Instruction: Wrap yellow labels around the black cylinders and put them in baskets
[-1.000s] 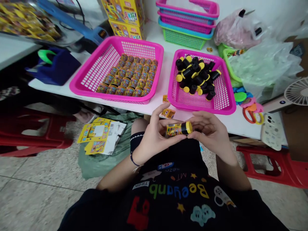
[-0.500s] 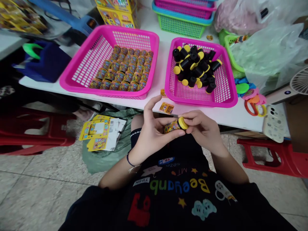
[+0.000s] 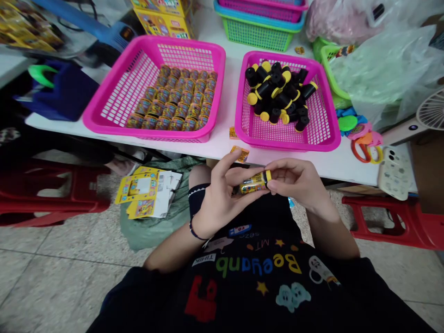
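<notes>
Since half a second ago, the little tube (image 3: 253, 183) has tipped in my hands, so its yellow cap (image 3: 268, 175) points more to the right and shows less of its round top. The tube is in front of my tummy, just off the edge of the table (image 3: 229, 104). My left hand (image 3: 220, 199) is curled around its printed end, with the pointing finger sticking up. My right hand (image 3: 300, 185) pinches the cap end. The tube is round and smooth, with a shiny, bright wrap and a thin black band by the cap.

On the hard white table are two pink plastic baskets full of little holes. The left basket (image 3: 149, 131) has shiny round tubs (image 3: 173, 104) in neat rows. The right basket (image 3: 287, 145) has smooth black tubes (image 3: 277, 88) with yellow ends, all in a jumble. Near my left fingertip lies a flat printed piece (image 3: 242, 154). A thin, crinkly bag (image 3: 378, 69) sits farther right.
</notes>
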`<state>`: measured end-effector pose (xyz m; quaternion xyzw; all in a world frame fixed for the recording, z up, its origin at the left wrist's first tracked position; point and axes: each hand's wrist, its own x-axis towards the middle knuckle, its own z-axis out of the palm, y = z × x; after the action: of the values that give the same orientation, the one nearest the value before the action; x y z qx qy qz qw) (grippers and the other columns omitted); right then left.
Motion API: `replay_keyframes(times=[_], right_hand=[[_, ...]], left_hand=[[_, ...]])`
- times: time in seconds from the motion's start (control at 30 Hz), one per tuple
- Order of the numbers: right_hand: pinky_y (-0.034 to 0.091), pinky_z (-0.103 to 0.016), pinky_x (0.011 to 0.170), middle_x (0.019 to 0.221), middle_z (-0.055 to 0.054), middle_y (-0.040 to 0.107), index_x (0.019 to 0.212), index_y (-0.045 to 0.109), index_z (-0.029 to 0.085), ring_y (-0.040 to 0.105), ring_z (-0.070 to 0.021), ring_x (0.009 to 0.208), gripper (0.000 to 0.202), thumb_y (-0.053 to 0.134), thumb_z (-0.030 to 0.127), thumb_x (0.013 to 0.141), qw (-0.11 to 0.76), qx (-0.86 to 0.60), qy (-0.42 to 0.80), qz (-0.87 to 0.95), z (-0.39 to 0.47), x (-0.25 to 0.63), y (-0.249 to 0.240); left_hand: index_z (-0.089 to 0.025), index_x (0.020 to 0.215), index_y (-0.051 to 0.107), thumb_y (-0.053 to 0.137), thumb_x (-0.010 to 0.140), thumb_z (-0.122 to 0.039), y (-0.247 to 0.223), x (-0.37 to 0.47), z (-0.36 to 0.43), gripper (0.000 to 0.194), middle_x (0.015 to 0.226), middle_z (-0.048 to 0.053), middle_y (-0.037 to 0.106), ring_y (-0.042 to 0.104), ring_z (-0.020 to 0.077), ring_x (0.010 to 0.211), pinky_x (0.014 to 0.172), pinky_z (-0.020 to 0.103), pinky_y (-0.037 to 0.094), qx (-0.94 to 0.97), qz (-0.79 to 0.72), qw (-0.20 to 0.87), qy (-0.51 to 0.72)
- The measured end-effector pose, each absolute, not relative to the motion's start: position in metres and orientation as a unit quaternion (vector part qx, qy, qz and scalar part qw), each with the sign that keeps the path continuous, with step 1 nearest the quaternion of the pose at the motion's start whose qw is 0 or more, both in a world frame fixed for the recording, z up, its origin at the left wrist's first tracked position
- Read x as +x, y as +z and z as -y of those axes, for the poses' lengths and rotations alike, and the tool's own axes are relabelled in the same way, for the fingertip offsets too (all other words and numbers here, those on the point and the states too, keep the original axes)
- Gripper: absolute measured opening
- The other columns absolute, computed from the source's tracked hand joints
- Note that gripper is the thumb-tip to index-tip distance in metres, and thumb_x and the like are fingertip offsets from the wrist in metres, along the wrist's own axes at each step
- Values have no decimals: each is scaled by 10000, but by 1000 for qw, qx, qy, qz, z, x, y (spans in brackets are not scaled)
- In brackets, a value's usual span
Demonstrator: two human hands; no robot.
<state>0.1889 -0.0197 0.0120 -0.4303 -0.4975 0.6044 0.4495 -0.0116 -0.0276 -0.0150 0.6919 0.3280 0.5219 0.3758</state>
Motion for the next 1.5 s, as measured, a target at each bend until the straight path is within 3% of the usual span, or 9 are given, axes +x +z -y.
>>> replay_keyframes(times=[0.27,0.47,0.6,0.73,0.87,0.97,1.17,1.33,1.5], right_hand=[[666,-272,709,890,-10,794,950,801,226,744,-129,766,331,950,376,696,478,-419,554,538,21,186,8],[677,-340,843,1181,-38,759,1125,800,322,743,-186,1040,259,803,425,888,479,-397,322,713,21,185,9],[624,-449,1057,1318,-84,708,1444,623,335,695,-260,1231,523,744,409,941,451,-376,152,795,31,180,10],[600,-498,1105,1349,-133,685,1612,383,246,670,-296,1290,831,789,396,903,417,-355,17,837,35,171,3],[597,-525,1099,1298,-139,702,1585,401,187,666,-291,1285,733,705,204,918,433,-358,-84,823,31,161,-7],[609,-535,1067,1285,-132,717,1560,428,193,676,-298,1268,697,681,205,911,453,-354,-94,813,27,158,-14],[621,-514,1025,1264,-134,740,1503,473,183,705,-292,1211,670,713,226,878,473,-319,-59,819,21,160,-14],[597,-501,1039,1129,-62,748,1433,548,237,709,-264,1096,604,753,301,869,480,-315,-107,812,22,165,-14],[529,-523,1130,1087,-33,761,1375,580,241,688,-239,1044,559,773,294,854,495,-292,-108,811,22,170,-15]], left_hand=[[-304,1538,309,867,866,-270,-17,-11,28,874,1200,70,791,771,251,1150,1077,443,609,681,-327,386,529],[-288,1557,303,946,761,-343,-15,-12,24,1025,1171,90,780,792,277,1099,1047,397,631,621,-394,409,541],[-319,1577,193,957,721,-434,-11,-10,16,1152,1169,87,779,808,258,1036,930,338,662,583,-357,495,535],[-333,1483,254,1001,659,-393,-11,-8,10,1114,1048,18,789,809,216,953,846,294,650,539,-314,550,555],[-332,1310,333,1019,631,-332,-15,-4,8,965,931,-72,737,771,129,801,750,220,601,502,-280,607,549],[-329,1227,350,996,672,-359,-17,-1,7,852,913,-97,676,712,78,746,721,191,562,485,-262,637,538],[-264,1197,412,909,770,-487,-13,2,5,692,996,-26,627,686,124,868,806,263,573,488,-259,729,404],[-283,1249,360,890,798,-398,-4,1,7,706,934,-47,564,624,96,725,728,260,558,487,-232,767,347],[-276,1205,417,851,794,-300,5,2,6,598,1113,6,540,618,125,904,814,274,552,553,-229,718,356]])
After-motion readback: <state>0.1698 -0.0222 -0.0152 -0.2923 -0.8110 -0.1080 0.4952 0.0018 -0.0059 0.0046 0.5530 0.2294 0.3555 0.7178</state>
